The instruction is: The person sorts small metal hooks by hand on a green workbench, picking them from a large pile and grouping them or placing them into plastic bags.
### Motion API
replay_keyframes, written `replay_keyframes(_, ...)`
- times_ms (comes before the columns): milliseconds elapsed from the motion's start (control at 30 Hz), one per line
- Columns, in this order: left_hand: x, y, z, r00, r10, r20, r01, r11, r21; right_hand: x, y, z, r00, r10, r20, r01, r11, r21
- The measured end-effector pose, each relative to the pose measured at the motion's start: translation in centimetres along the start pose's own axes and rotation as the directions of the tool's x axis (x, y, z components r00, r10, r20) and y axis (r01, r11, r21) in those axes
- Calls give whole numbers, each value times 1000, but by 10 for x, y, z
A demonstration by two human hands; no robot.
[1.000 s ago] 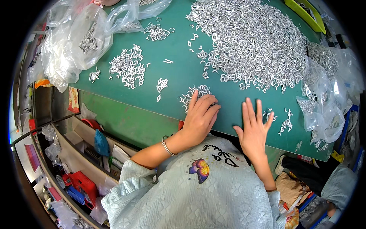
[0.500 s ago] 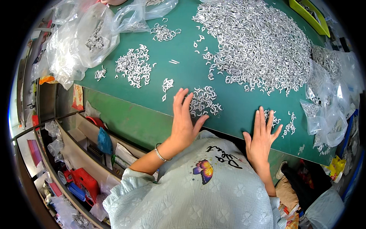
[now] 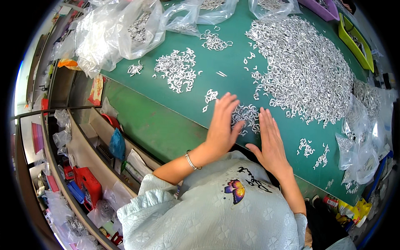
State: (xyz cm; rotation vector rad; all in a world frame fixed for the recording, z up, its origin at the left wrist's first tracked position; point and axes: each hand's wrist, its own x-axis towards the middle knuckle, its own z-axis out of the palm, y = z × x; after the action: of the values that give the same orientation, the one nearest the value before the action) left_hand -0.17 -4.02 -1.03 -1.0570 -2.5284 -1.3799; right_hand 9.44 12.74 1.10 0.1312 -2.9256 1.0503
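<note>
A small pile of curved, silvery metal pieces [image 3: 246,118] lies on the green tabletop [image 3: 175,114] between my two hands. On its left side is my left hand [image 3: 224,125], fingers stretched and thumb apart, partly covering the pile's edge. My right hand [image 3: 271,143] stands along the right side of the same pile, fingers straight and side by side, thumb out. Neither hand holds anything that I can see. Left of my left hand is a tiny cluster of the same metal pieces [image 3: 211,96]. Two small clusters of metal pieces [image 3: 306,147] sit right of my right hand.
A large heap of metal pieces [image 3: 306,71] fills the far right. Farther left are a medium pile [image 3: 177,71] and some metal rings [image 3: 215,41]. Clear plastic bags [image 3: 104,37] stand at both sides. A yellow-green bin [image 3: 356,43] is at the far right; shelves [image 3: 89,141] line the left.
My right hand has moved left, from the small cluster at the right to the side of the middle pile. The left hand stays by that pile. The whole view has shifted.
</note>
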Motion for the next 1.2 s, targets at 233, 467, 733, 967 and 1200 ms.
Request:
replay_keyframes(233, 16, -41, -44, 991, 12, 130, -39, 976, 213, 33, -4, 7, 989, -114, 97, 125, 985, -116)
replay_keyframes(467, 9, -47, -57, 971, 46, 236, -86, 984, 159, 55, -6, 14, 974, -179, 139, 198, 970, -138)
replay_keyframes(733, -11, -53, -50, 996, 67, 65, -77, 984, 159, 82, -10, 22, 962, -209, 174, 243, 949, -203)
replay_keyframes(967, -16, -57, -55, 992, 123, 31, -126, 984, 124, 94, -12, 25, 960, -214, 180, 253, 940, -228)
replay_keyframes(1200, -17, -61, -58, 991, 137, -6, -136, 988, 77, 112, -17, 29, 949, -250, 193, 291, 929, -228)
